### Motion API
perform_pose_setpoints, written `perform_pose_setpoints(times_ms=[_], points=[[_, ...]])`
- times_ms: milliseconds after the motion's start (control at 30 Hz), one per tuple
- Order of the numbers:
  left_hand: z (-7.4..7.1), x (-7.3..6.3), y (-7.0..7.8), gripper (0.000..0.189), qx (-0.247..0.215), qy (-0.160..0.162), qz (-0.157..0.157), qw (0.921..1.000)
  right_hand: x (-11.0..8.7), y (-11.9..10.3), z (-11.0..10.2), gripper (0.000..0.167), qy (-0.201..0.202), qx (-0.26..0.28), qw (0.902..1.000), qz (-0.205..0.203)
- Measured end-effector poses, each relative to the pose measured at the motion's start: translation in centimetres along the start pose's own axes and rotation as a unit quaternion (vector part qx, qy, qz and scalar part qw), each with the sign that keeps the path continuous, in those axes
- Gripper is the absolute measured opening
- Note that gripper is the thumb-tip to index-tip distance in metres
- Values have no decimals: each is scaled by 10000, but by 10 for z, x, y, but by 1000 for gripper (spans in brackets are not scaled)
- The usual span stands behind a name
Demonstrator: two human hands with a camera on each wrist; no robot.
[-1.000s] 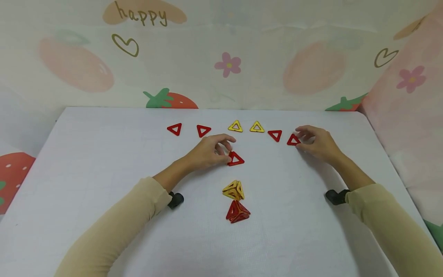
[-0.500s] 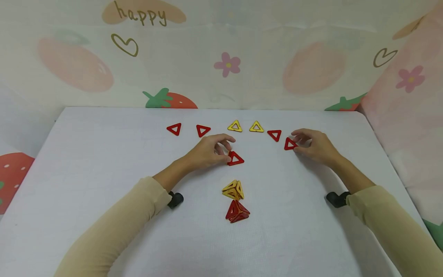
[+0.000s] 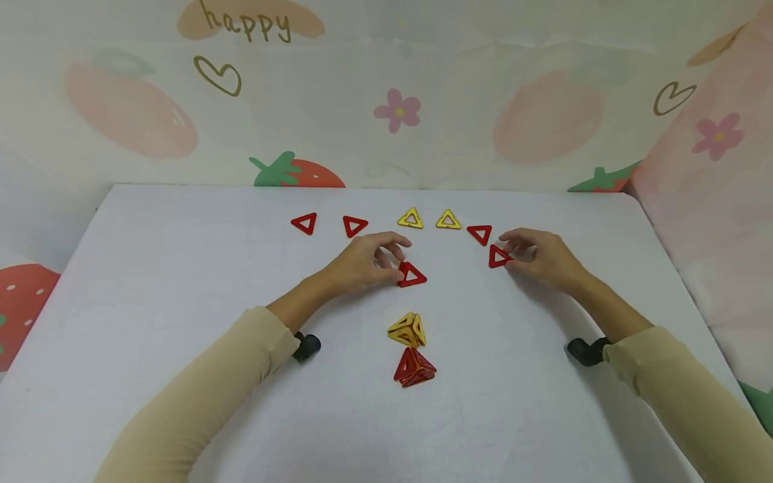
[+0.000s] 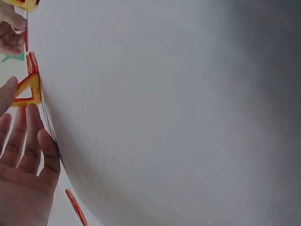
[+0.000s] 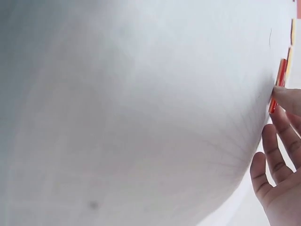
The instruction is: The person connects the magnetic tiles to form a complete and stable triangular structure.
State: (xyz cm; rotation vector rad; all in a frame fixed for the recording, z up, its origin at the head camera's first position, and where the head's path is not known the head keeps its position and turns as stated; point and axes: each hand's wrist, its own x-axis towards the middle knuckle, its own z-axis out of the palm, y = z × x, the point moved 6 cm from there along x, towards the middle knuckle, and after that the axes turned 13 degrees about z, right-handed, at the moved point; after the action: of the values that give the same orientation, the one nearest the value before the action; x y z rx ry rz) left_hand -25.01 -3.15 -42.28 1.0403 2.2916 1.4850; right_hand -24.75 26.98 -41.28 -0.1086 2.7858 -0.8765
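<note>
My left hand [image 3: 370, 263] pinches an upright triangle tile [image 4: 29, 92], orange with red edges in the left wrist view. It stands against the left side of a red triangle tile [image 3: 414, 275], which looks to lie on the table. Farther right, my right hand [image 3: 541, 258] pinches another red triangle tile [image 3: 498, 256] by its right corner, thumb on top in the right wrist view [image 5: 278, 87]. A yellow pyramid [image 3: 408, 329] of triangle tiles stands nearer the front, touching or nearly touching a red pyramid [image 3: 414, 367] just below it.
Along the back of the white table [image 3: 181, 335] lie two red triangle tiles, a left one [image 3: 304, 223] and its neighbour [image 3: 354, 226]. Two yellow tiles, one left [image 3: 410, 218] and one right [image 3: 448, 219], and a red tile [image 3: 480, 234] continue the row. A printed cloth [image 3: 447, 54] hangs behind.
My right hand has drawn its red triangle tile left and toward the front, turning it slightly. The left hand and its tile stay in place.
</note>
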Motion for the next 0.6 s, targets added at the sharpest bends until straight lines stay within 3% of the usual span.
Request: perform_pose_setpoints(times_ms=[600], points=[[-1,0,1,46,6,7,-38,10000,0,-21,16,41,-222,197,9990,-336]])
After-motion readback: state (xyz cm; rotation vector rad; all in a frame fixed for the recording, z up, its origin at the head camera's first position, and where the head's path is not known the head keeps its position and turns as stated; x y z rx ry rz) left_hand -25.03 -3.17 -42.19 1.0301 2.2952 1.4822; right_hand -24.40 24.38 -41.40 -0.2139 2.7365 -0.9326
